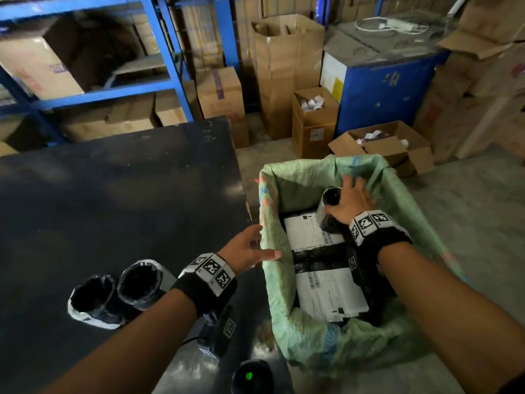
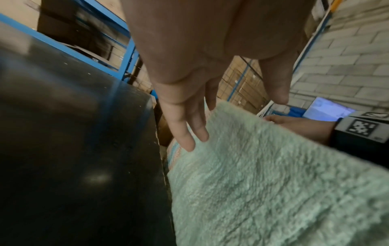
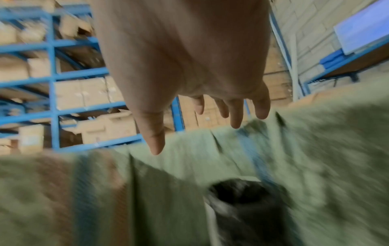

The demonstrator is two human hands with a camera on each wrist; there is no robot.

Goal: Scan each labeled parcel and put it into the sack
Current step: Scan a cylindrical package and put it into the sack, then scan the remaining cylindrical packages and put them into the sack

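Warehouse floor, dark table (image 1: 113,200) on one side and the green woven sack (image 1: 312,345) just beside its edge. Nearest the camera, a scanner (image 1: 251,376) with a green light pokes in at the bottom, mostly cut off. Left of the left forearm, two black rolled parcels (image 1: 119,291) lie on the table, touching each other.

The left hand (image 1: 250,248) has straight fingers laid over the sack's near rim, thumb on the inside; the left wrist view shows fingertips (image 2: 187,141) on the weave, not curled round it. Past that hand, inside the sack, flat black parcels with white labels (image 1: 326,291) are stacked, partly hidden under the right forearm.

The right hand (image 1: 350,200) is spread flat with fingers apart, holding nothing. A rolled black parcel (image 1: 331,207) sits right under the palm inside the sack; can't tell if they touch. The right wrist view is badly smeared, the roll (image 3: 242,204) only a dark blob.

Further back, blue shelving (image 1: 167,52) and cardboard boxes (image 1: 287,66).
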